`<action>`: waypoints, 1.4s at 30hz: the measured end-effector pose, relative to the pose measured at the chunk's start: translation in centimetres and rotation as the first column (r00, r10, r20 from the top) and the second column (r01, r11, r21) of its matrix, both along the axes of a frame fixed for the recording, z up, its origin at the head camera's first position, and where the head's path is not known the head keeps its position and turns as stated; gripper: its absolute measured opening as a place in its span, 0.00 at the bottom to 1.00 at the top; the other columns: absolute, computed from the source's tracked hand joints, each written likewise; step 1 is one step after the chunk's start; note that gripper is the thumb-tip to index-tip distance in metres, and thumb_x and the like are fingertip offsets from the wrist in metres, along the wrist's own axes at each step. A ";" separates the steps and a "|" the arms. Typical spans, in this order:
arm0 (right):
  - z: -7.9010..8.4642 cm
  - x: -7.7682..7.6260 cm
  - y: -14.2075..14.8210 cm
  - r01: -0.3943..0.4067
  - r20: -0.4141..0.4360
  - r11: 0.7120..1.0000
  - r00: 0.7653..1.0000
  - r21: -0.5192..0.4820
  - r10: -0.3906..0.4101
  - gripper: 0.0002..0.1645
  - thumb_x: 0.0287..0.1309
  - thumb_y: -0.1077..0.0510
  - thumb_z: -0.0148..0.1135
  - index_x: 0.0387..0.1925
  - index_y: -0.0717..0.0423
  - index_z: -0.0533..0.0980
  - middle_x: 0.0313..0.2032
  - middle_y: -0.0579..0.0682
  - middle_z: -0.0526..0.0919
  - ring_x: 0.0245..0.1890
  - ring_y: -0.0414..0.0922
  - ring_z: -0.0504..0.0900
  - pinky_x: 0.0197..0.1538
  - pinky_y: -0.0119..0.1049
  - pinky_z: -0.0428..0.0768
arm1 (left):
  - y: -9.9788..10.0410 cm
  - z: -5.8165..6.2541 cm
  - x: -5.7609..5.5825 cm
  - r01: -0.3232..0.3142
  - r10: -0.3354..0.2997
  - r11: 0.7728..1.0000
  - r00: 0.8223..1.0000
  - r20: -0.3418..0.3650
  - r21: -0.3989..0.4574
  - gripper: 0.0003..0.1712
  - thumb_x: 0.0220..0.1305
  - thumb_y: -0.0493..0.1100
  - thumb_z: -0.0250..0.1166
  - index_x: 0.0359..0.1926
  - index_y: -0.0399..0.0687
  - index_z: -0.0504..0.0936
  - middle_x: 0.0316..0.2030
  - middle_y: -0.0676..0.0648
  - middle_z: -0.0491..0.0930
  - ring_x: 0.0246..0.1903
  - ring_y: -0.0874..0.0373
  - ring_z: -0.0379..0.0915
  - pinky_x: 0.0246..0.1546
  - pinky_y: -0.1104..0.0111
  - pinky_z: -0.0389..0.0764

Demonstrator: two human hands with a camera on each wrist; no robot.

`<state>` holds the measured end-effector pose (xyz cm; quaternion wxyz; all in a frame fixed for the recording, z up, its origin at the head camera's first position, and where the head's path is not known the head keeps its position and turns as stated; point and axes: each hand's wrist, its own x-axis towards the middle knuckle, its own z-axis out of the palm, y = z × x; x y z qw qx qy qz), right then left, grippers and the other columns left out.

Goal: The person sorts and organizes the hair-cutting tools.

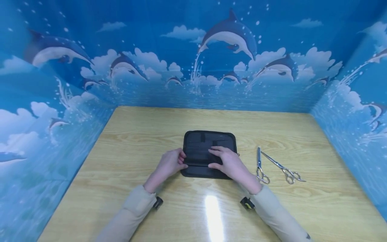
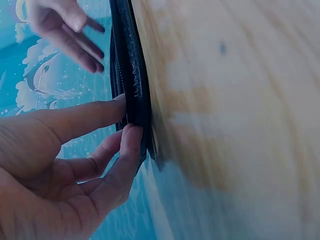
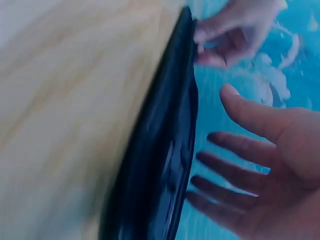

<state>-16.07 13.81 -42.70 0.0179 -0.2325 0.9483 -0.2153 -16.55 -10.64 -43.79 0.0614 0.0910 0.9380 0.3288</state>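
A black zippered case [image 1: 195,146] lies unfolded on the wooden table, with loops and a pocket strip inside. At its left edge, my left hand [image 1: 171,162] pinches the case's side between thumb and fingers. The left wrist view shows those fingertips on the zippered rim [image 2: 131,65]. My right hand [image 1: 227,161] hovers over the case's right half, with its fingers spread and relaxed. In the right wrist view, a gap shows between that hand [image 3: 270,160] and the dark case [image 3: 160,145].
To the right of the case lie thinning shears [image 1: 259,164] and a pair of scissors [image 1: 284,169], both silver. The wooden table [image 1: 136,131] is bounded by blue dolphin-print walls [image 1: 187,90] at the back and sides.
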 end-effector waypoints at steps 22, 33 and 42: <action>-1.1 -1.2 -4.1 -0.056 -0.046 0.997 0.997 0.060 0.059 0.17 0.52 0.60 0.78 0.46 0.50 0.88 0.42 0.48 0.84 0.44 0.48 0.84 0.47 0.43 0.84 | -0.6 0.2 -0.1 -0.012 0.024 0.993 0.995 0.100 -0.115 0.12 0.57 0.39 0.75 0.39 0.43 0.81 0.31 0.50 0.83 0.32 0.56 0.79 0.38 0.65 0.81; -0.9 -1.2 -3.6 -0.069 -0.048 0.994 0.996 0.090 0.073 0.18 0.49 0.58 0.80 0.45 0.46 0.88 0.38 0.45 0.83 0.35 0.41 0.81 0.36 0.36 0.81 | -0.7 0.4 -0.2 0.005 0.007 0.993 0.995 0.102 -0.115 0.07 0.61 0.40 0.72 0.34 0.45 0.81 0.28 0.51 0.80 0.29 0.59 0.75 0.32 0.68 0.77; -1.0 -1.2 -3.5 -0.063 -0.019 0.994 0.998 0.094 0.065 0.19 0.51 0.57 0.79 0.47 0.45 0.88 0.38 0.46 0.82 0.36 0.42 0.80 0.36 0.36 0.80 | -0.3 0.3 -0.5 0.028 -0.015 0.990 0.996 0.090 -0.137 0.10 0.63 0.45 0.73 0.32 0.46 0.80 0.26 0.52 0.79 0.26 0.60 0.73 0.30 0.69 0.74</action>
